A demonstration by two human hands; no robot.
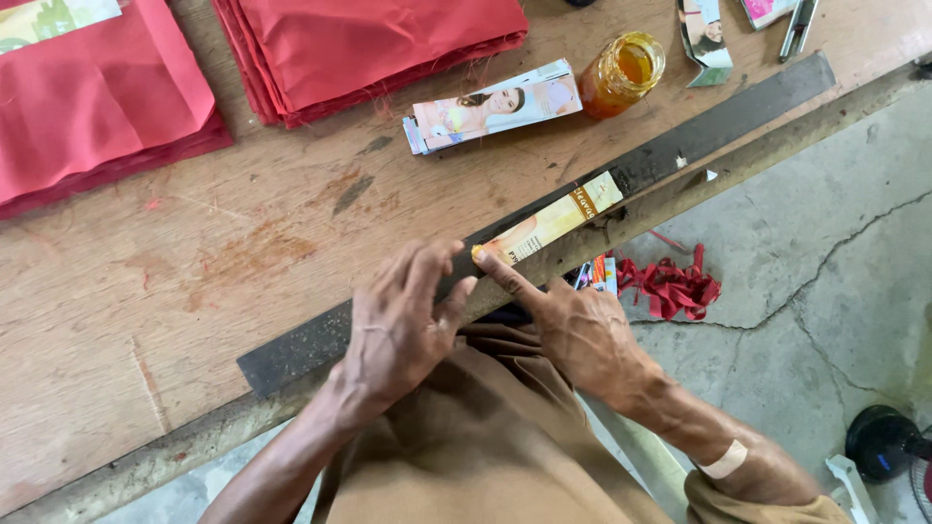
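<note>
A long printed paper strip [555, 219] lies on a dark metal bar [680, 146] that runs along the wooden table's front edge. My left hand [403, 320] rests flat on the bar with its fingers pressing the strip's near end. My right hand [573, 325] points its index finger onto the same end of the strip; the fingertip carries yellow glue. Neither hand grips anything.
An open jar of amber glue [621, 74] stands behind the bar. A stack of printed strips [490, 107], folded red cloth [369, 49] and more red cloth [92, 107] lie on the wooden table [194, 281]. Red scraps [670, 286] lie on the cracked floor.
</note>
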